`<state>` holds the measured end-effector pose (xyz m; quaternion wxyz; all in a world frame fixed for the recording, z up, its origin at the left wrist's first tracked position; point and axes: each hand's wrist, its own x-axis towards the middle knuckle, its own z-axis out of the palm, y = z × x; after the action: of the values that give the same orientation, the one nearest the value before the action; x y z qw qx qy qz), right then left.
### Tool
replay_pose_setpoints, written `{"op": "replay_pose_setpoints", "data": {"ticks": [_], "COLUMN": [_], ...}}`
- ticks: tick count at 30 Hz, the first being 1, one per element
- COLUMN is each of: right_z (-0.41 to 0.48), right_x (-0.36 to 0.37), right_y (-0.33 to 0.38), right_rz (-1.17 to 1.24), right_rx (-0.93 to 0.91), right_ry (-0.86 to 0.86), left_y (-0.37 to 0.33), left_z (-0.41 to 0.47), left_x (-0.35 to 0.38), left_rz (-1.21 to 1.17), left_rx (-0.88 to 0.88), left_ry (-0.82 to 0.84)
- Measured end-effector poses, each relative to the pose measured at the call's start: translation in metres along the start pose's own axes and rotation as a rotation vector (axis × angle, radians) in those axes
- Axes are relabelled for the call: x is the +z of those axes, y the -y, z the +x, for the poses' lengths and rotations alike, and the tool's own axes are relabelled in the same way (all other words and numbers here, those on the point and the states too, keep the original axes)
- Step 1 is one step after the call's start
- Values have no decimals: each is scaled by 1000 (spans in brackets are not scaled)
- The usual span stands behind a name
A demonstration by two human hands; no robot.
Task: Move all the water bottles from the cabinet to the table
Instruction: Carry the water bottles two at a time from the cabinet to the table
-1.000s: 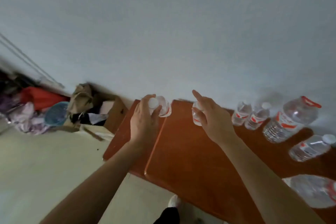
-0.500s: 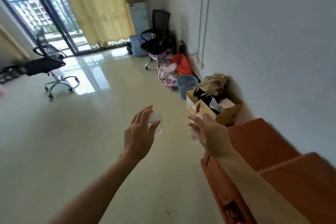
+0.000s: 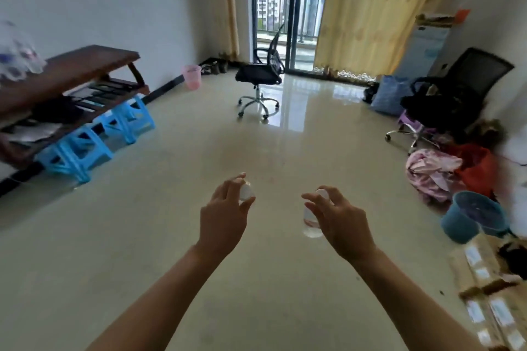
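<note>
My left hand grips a small clear water bottle by its top, and only the white cap and neck show past my fingers. My right hand holds a second small clear bottle that hangs below its white cap. Both hands are out in front of me over the open floor. The dark wooden table stands at the left against the wall, with blurred clear bottles on its near end. The cabinet is out of view.
Blue plastic stools sit under the table. An office chair stands mid-room before the balcony door, another at the right. A pink bin, a blue basket, a clothes pile and cardboard boxes line the edges.
The view has swung left, away from the cabinet top and the wall, across the room. Both hands have carried their bottles along, and the table has come into view at the left.
</note>
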<state>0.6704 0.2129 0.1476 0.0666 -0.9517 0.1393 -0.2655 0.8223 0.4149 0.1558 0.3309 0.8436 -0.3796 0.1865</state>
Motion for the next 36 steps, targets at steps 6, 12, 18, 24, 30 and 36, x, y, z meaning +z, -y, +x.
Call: {"op": "replay_pose_setpoints", "data": {"ticks": [6,12,18,24,30,36], "right_z": [131,288,462,590,712,834], "right_x": [97,235,320,404,520,580], "right_y": [53,88,132,196,294,378], "right_rz": [86,221,364,459,454,405], "right_rx": [-150,-266,-373,-463,-524,-512], "right_ry": [20,68,24,35,67,81], "left_y": [124,258,366,484,665,805], "left_z": [50,137,256,326,387,471], "left_x": [-14,7,-6,-23,-28,-66], "left_rz": [97,245,364,462,434,413], "left_rx": [-131,-202,-280,-332,-392,-440], "left_ry": [-119,-166,-279,-354,-375,-303]}}
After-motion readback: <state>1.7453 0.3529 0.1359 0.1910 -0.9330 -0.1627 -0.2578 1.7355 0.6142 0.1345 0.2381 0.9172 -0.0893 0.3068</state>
